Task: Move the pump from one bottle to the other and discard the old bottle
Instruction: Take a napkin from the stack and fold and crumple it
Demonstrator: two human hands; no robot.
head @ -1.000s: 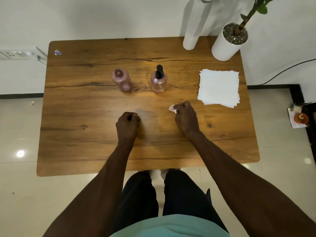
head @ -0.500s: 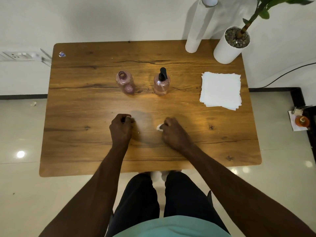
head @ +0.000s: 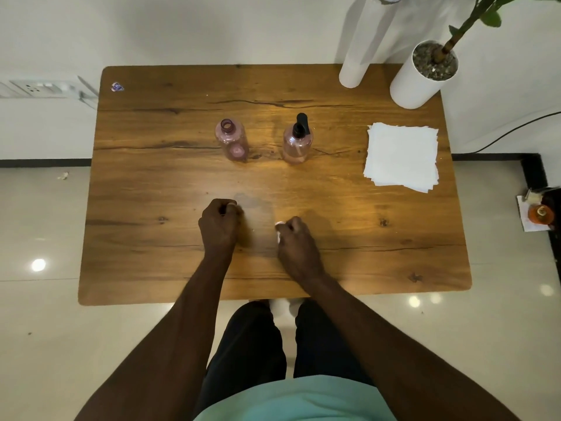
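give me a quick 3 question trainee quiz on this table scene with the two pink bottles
1. True or false: the black pump sits on the bottle nearer the paper stack.
2. What shows in the right hand? A) a white scrap B) a bottle C) a pump
3. Fill in: the open bottle stands ____ on the table.

Key
1. True; the pump bottle stands on that side.
2. A
3. upright

My brown wooden table stands on glossy beige floor tiles against a plain white wall; white cylindrical plant pot at two o'clock.
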